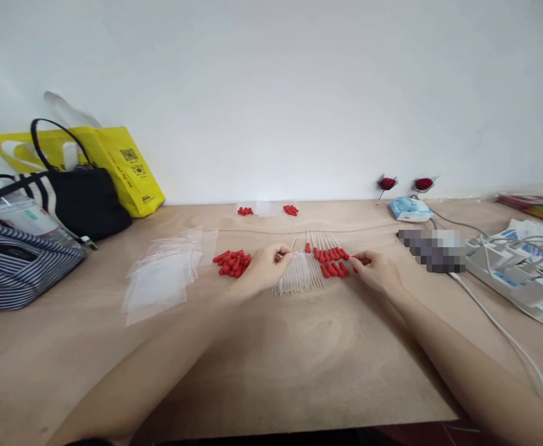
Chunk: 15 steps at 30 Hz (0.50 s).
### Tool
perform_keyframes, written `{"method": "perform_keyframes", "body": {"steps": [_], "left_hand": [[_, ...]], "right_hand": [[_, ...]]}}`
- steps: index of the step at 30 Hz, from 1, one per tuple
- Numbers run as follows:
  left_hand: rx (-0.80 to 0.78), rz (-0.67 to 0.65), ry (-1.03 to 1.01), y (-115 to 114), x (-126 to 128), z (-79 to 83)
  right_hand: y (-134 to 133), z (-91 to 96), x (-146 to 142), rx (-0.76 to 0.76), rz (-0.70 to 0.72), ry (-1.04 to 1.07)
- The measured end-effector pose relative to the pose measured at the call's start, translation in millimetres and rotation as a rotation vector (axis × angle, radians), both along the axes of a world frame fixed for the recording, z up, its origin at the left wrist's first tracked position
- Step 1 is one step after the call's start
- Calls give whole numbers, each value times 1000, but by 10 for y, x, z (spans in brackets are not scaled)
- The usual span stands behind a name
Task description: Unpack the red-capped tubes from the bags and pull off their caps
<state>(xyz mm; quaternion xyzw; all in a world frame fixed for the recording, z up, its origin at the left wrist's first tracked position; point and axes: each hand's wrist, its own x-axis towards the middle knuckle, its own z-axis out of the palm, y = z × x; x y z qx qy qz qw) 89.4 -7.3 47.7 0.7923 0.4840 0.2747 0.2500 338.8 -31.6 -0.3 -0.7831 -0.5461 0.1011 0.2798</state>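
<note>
My left hand [269,265] pinches a thin clear tube [294,245], its tip pointing up and away. Below and to the right of that hand, a fan of loose clear tubes [299,274] lies on the table. My right hand [379,271] has its fingertips closed on a red rubber bulb [355,262], mostly covered by the fingers. Between the hands is a row of droppers [331,254], red bulbs on clear tubes, with several more red bulbs [334,269] in front. A pile of red bulbs [232,264] lies left of my left hand.
Clear zip bags [160,279] are spread at the left. Two small groups of red bulbs [291,210] lie by the wall. A striped bag [20,266], black bag [85,201] and yellow bag [136,173] stand far left. A tissue pack [411,209], cables and a white tray [508,279] occupy the right.
</note>
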Motion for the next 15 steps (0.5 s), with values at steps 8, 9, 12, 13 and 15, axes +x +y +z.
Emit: {"method": "perform_keyframes", "body": {"steps": [8,9,12,13,15], "left_hand": [[-186,36,196,326,615,-54],[-176,38,227,325,658,-59],[-144,39,302,304,744,-56],[-136,37,317,298,764,-56],[-126,21,324,296,794,-65]], "right_hand": [[77,-59,17,-57,-2,55],[97,-63,19,-50,-10,48],[185,-63,48,-59,-47,46],[221,-61,60,-71,-54,54],[295,-58,79,-98,-61,68]]}}
